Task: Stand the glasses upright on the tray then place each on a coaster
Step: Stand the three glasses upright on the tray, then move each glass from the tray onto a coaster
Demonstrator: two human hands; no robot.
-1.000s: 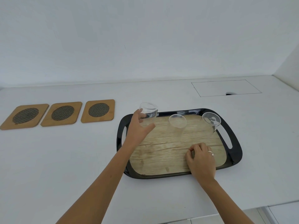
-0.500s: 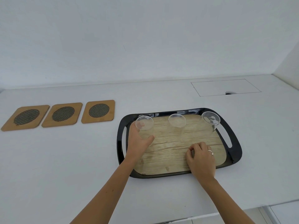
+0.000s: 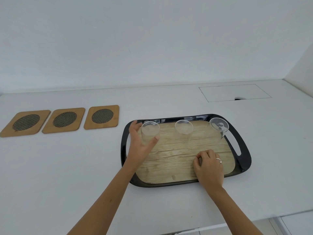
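Observation:
A black tray (image 3: 243,150) with a wood-pattern floor lies on the white counter. Three clear glasses stand upright along its far edge: the left glass (image 3: 149,131), the middle glass (image 3: 183,128) and the right glass (image 3: 219,126). My left hand (image 3: 138,146) is wrapped around the left glass, fingers behind it and thumb in front. My right hand (image 3: 209,168) rests on the tray's near right part with its fingers curled, holding nothing. Left of the tray lie three wooden coasters with mesh centres: the left coaster (image 3: 26,122), the middle coaster (image 3: 64,119) and the right coaster (image 3: 102,116).
A rectangular hatch (image 3: 235,92) with a small finger hole is set into the counter at the back right. A white wall rises behind the counter. The counter's front edge (image 3: 254,216) runs just below my forearms.
My left hand has brought the left glass down from above the tray's far left corner and stood it on the tray. My right hand has not moved.

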